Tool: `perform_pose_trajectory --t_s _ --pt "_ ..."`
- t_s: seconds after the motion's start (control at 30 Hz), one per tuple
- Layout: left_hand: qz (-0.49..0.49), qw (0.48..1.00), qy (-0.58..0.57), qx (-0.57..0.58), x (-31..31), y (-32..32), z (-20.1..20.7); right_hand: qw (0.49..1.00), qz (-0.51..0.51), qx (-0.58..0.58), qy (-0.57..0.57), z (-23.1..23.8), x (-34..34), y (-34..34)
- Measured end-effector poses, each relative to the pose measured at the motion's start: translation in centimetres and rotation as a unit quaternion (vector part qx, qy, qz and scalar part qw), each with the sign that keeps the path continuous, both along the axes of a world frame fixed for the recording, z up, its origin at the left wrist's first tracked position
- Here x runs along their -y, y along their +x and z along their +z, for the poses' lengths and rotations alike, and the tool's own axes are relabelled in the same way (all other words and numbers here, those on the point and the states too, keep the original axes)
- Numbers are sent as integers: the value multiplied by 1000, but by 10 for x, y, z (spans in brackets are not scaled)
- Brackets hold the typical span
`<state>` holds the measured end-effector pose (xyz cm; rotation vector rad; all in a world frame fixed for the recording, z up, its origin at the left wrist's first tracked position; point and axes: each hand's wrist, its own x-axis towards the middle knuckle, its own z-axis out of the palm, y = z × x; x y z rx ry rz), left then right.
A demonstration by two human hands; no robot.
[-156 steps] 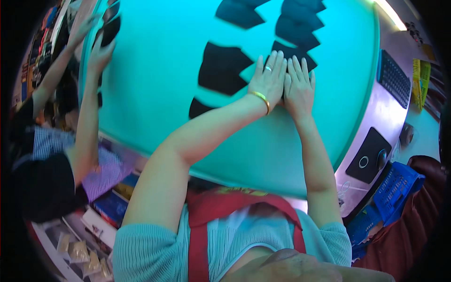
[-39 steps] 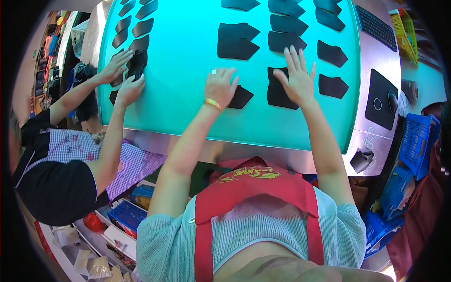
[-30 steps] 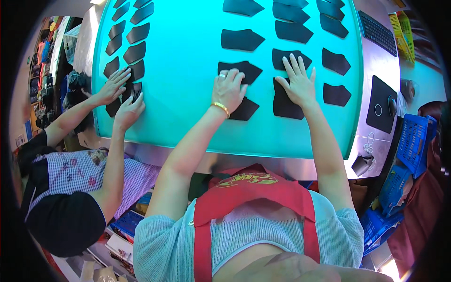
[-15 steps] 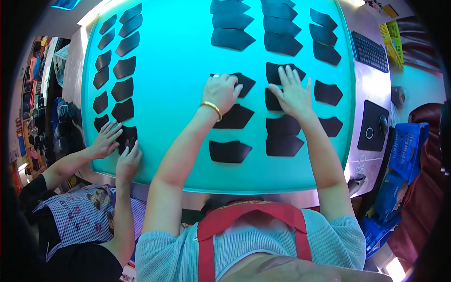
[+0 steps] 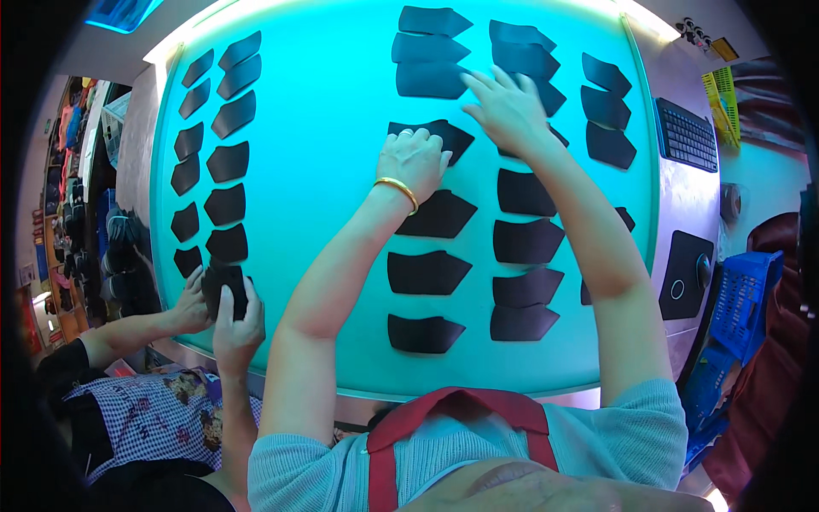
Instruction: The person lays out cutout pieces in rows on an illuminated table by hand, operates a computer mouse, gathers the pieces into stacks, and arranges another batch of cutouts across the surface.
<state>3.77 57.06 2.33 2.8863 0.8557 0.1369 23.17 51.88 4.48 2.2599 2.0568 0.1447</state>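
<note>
Black, flat cut pieces with a pointed right end lie in columns on a glowing turquoise table [image 5: 324, 213]. My left hand [image 5: 414, 162], with a gold bracelet at the wrist, rests on one black piece [image 5: 456, 141] in the middle column. Its fingers are curled down and the fingertips are hidden. My right hand [image 5: 508, 107] is open, fingers spread, over the gap beside the far pieces of the column to its right. It partly covers a black piece [image 5: 550, 94]. Nearest the fingertips lies another far black piece [image 5: 426, 79]. Whether they touch it, I cannot tell.
At the left, a co-worker's hands [image 5: 237, 328] hold a black piece [image 5: 223, 290] beside two columns of similar pieces [image 5: 227, 162]. Along the right edge are a keyboard [image 5: 687, 135], a black pad [image 5: 682, 273] with a mouse, and blue crates [image 5: 742, 299].
The view has shifted, so the table appears lower. My left hand has gone to a farther piece. My right hand has moved away and left, off its pieces. The co-worker's piece appears lifted.
</note>
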Motion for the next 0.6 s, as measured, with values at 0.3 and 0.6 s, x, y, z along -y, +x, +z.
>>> perform_pose_trajectory --t_s 0.3,0.6 --pt "-18 996 -44 71 -21 14 -10 958 -196 -190 -94 -6 -94 2" --pt "-74 992 -53 85 -49 57 -3 817 -144 -537 -152 62 180 83"
